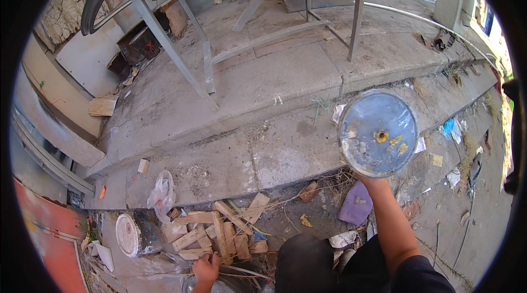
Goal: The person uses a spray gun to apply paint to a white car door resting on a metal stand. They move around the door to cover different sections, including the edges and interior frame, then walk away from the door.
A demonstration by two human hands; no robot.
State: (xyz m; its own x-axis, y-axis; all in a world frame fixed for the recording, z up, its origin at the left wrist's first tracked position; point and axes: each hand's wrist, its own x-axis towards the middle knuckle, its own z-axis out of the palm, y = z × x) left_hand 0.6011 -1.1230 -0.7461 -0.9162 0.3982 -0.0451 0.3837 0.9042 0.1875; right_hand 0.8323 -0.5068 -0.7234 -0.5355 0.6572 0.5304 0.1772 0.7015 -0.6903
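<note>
My right hand (374, 184) is raised at the right, gripping a round, blue-grey lid-like disc (365, 128) from its near edge. Yellow-brown stains and a rusty spot mark the disc's middle; most of the fingers are hidden behind it. Low in the view, my left hand (206, 269) is closed, its fingers curled, beside a heap of broken wood pieces (222, 232). Whatever it may hold cannot be made out. Just beneath it shows part of a pale round container (220, 286), cut off by the lower edge.
A white-lidded bucket (128, 235) lies left of the wood, near a clear plastic bag (161, 197). Concrete steps (285, 166) cross ahead, with a metal frame (269, 43) standing on them. A purple plastic piece (355, 204) and litter lie at the right.
</note>
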